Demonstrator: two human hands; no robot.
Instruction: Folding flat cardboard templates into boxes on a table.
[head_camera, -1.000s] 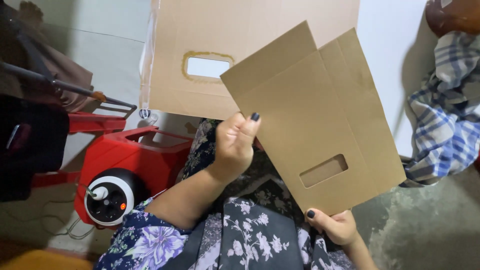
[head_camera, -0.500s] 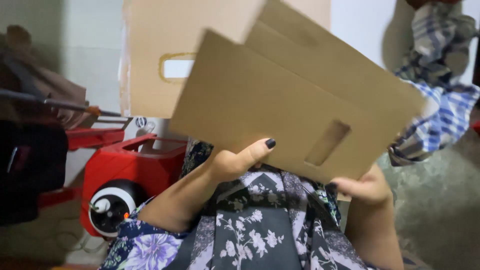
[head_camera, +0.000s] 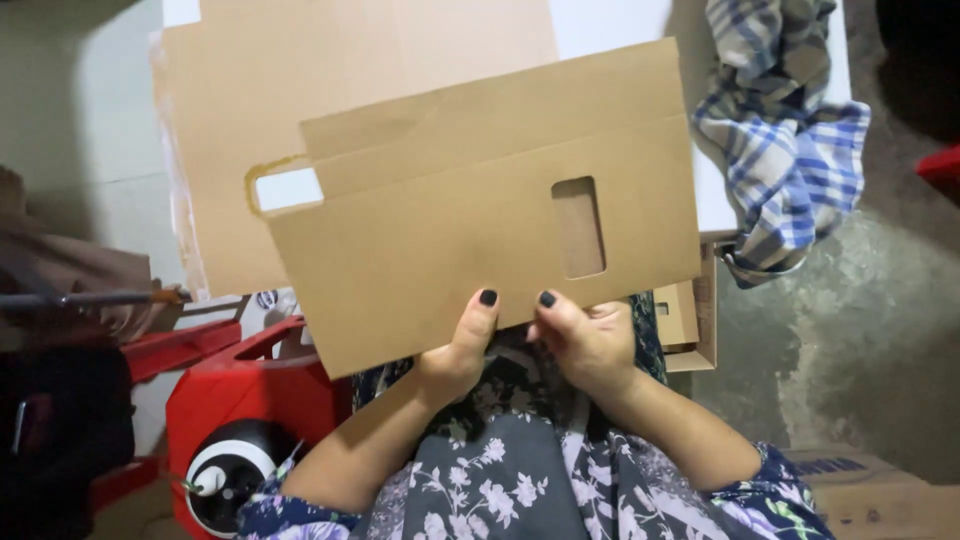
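Flat cardboard sheet (head_camera: 470, 240) held over the lap, both hands (head_camera: 520, 345) closed on its lower edge, thumbs on top, probably for keeping it level. Behind the sheet, another cardboard panel (head_camera: 250, 110); right of it, checked cloth (head_camera: 780, 130).

Hands: two, left (head_camera: 462, 352) and right (head_camera: 588, 340)
Folded cardboard pieces: two, held one (head_camera: 440, 250), one behind (head_camera: 300, 90)
Checked cloths: one (head_camera: 780, 130)
Red machines: one (head_camera: 250, 420)

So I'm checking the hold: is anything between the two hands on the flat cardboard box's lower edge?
Nothing: in the head view the left hand and right hand pinch the flat cardboard box side by side, thumbs nearly touching.
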